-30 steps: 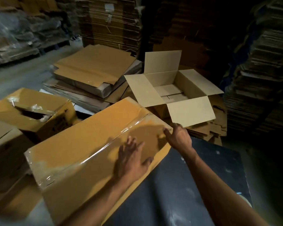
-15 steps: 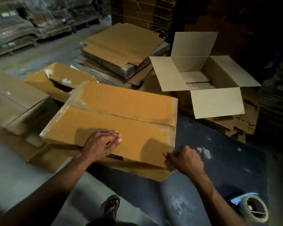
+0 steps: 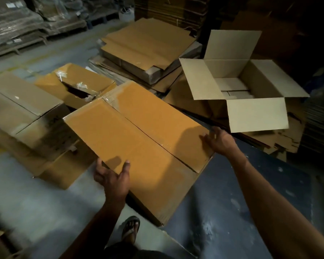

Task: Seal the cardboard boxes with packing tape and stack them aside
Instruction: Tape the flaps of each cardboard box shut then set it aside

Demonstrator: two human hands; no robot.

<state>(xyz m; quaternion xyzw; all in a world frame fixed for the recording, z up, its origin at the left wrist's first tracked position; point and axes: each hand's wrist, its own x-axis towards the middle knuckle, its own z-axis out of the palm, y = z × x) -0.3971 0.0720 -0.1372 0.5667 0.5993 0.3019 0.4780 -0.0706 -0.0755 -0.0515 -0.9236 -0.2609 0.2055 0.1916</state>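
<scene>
Both hands grip the taped box: the left hand curls around its near corner, the right hand clasps its right edge. It is tilted over the dark surface, with an open box beyond.

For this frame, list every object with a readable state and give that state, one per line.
Large orange-brown cardboard box: flaps closed, clear tape along the centre seam, held at two corners.
Left hand: grips the box's near corner.
Right hand: grips the box's right corner.
Pale cardboard box: upright, all four flaps open.
Torn orange cardboard box: top ripped open, loose tape.
Flattened cardboard sheets: stacked flat.
</scene>
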